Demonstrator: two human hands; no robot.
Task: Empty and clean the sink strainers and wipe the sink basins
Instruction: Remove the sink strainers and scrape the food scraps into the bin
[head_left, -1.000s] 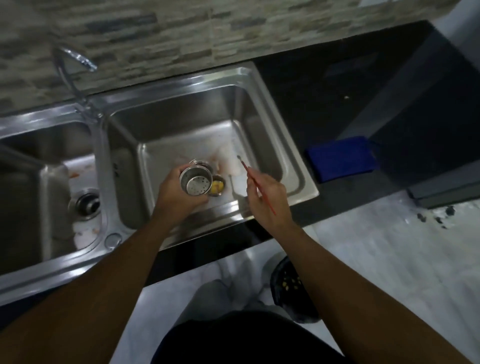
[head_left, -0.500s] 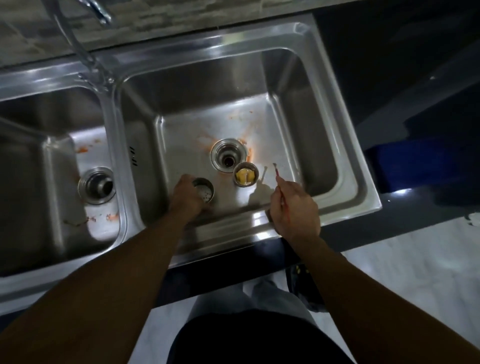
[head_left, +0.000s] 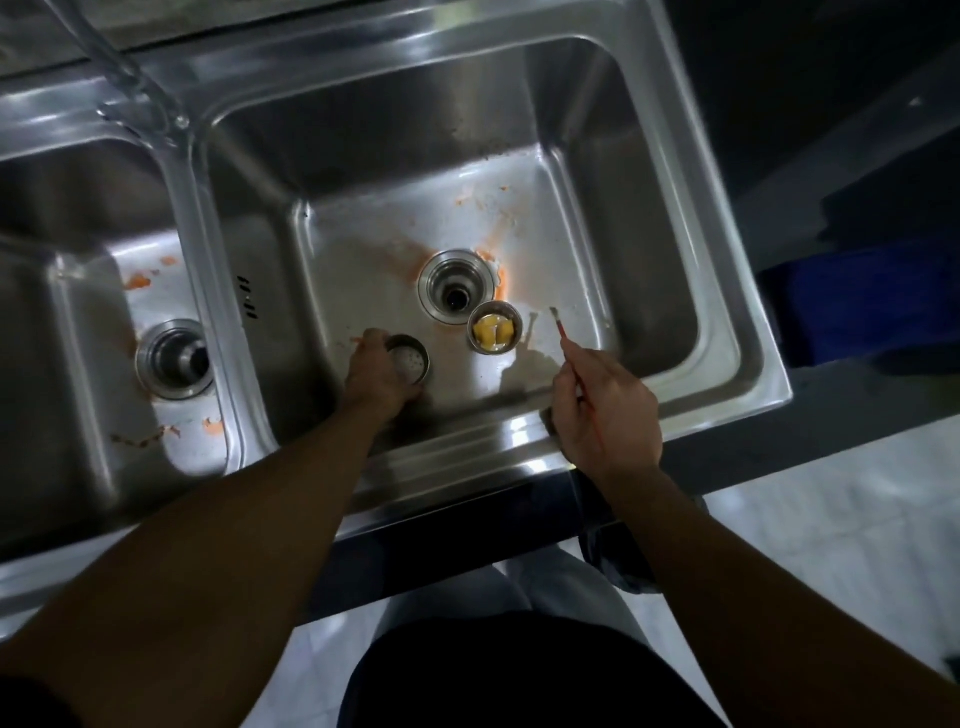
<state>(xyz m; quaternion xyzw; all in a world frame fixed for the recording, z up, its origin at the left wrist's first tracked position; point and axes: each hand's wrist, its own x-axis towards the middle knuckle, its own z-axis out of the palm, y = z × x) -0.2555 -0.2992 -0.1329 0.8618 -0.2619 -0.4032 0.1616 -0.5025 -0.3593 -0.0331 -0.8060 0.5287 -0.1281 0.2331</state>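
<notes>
Our left hand (head_left: 382, 371) wraps around an emptied strainer (head_left: 409, 359), setting it low on the near floor of the right basin (head_left: 644, 249); we should lower it flat and let go only once it rests. Our right hand (head_left: 605, 410) pinches a thin red brush (head_left: 563, 332), bristles pointing far, hovering over the basin's near right. Both forearms reach in from the near edge, the left one angled deeper. Just left of the brush tip, a second strainer (head_left: 494, 327) holding yellow scraps sits beside the open drain (head_left: 457, 286). Orange smears remain there and in the left basin (head_left: 93, 291).
</notes>
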